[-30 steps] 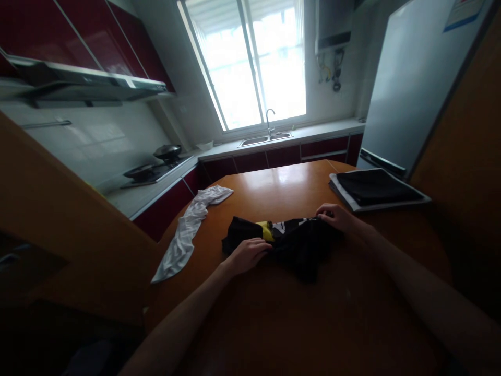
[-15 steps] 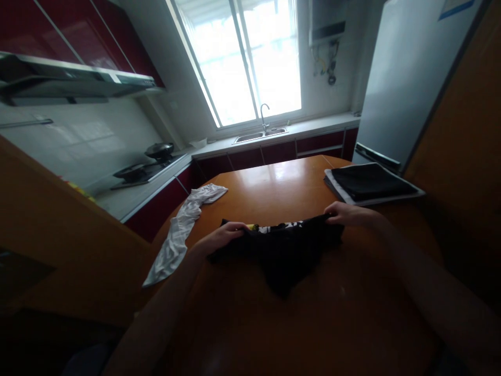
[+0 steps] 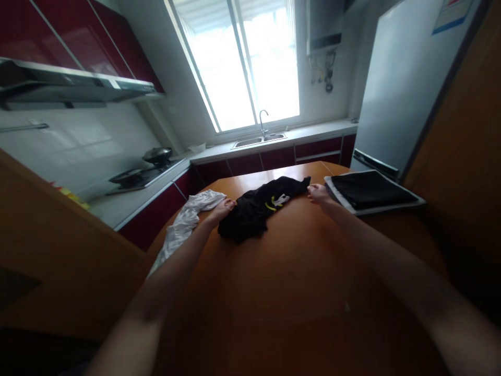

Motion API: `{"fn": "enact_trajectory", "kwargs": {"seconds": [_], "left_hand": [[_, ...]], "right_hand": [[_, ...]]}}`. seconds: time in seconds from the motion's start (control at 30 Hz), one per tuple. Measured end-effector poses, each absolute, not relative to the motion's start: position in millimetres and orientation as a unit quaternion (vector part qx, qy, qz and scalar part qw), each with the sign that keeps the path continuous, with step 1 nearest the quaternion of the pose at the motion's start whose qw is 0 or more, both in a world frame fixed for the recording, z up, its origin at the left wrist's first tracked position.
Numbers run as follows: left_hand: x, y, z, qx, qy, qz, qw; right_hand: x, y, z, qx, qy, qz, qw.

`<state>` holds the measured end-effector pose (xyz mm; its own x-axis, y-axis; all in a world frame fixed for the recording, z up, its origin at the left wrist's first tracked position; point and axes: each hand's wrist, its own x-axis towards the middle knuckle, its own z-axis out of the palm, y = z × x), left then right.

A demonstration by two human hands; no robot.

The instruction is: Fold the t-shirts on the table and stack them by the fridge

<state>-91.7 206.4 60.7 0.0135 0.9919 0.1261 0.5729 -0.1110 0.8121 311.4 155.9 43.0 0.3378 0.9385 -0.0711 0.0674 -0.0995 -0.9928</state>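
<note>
A bunched black garment (image 3: 256,203) with a yellow and white print lies across the far half of the table. My left hand (image 3: 222,210) is closed at its left side, fingers pinching the dark cloth. At the other end, my right hand (image 3: 319,194) has its fingers drawn together against the tip of the garment; the exact grip is small and blurred. Just left of my left hand is a crumpled white garment (image 3: 182,225), stretched along the table's left edge and partly hidden by my forearm.
On the right of the wooden table (image 3: 282,277) sits a folded stack of dark cloth (image 3: 371,189) with a white layer under it. Beyond are a sink (image 3: 260,140) and a stove with a pan (image 3: 157,155). A fridge (image 3: 403,89) stands at the right.
Both hands have moved away from me, and the black garment went from being held up near the table's middle to lying farther back. Its print now faces up.
</note>
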Motion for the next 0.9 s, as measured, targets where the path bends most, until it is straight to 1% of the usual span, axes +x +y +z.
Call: {"fn": "enact_trajectory", "kwargs": {"seconds": [0.13, 0.27, 0.37, 0.47, 0.5, 0.57, 0.63, 0.67, 0.73, 0.83, 0.9], "left_hand": [[-103, 192, 27, 0.656, 0.624, 0.346, 0.244], [-110, 189, 25, 0.650, 0.636, 0.345, 0.232], [-106, 177, 28, 0.658, 0.618, 0.346, 0.256], [-98, 151, 23, 0.670, 0.563, 0.352, 0.332], [-97, 141, 21, 0.671, 0.543, 0.360, 0.354], [-98, 123, 16, 0.669, 0.522, 0.389, 0.359], [-107, 109, 12, 0.649, 0.542, 0.427, 0.320], [-113, 105, 10, 0.630, 0.562, 0.446, 0.298], [-129, 98, 9, 0.575, 0.606, 0.486, 0.258], [-151, 90, 12, 0.514, 0.642, 0.523, 0.223], [-161, 80, 16, 0.509, 0.641, 0.532, 0.219]], "right_hand": [[302, 148, 18, -0.641, -0.464, 0.376, 0.483], [285, 140, 8, -0.642, -0.537, 0.336, 0.433], [259, 127, 5, -0.616, -0.604, 0.302, 0.406], [224, 105, 3, -0.565, -0.676, 0.280, 0.381], [213, 98, 3, -0.541, -0.715, 0.257, 0.361], [194, 86, 4, -0.507, -0.794, 0.175, 0.285], [184, 78, 8, -0.499, -0.834, 0.106, 0.209], [183, 76, 11, -0.505, -0.837, 0.092, 0.187], [190, 72, 18, -0.518, -0.833, 0.083, 0.176], [218, 60, 33, -0.539, -0.815, 0.044, 0.208], [246, 47, 44, -0.555, -0.798, 0.010, 0.232]]}}
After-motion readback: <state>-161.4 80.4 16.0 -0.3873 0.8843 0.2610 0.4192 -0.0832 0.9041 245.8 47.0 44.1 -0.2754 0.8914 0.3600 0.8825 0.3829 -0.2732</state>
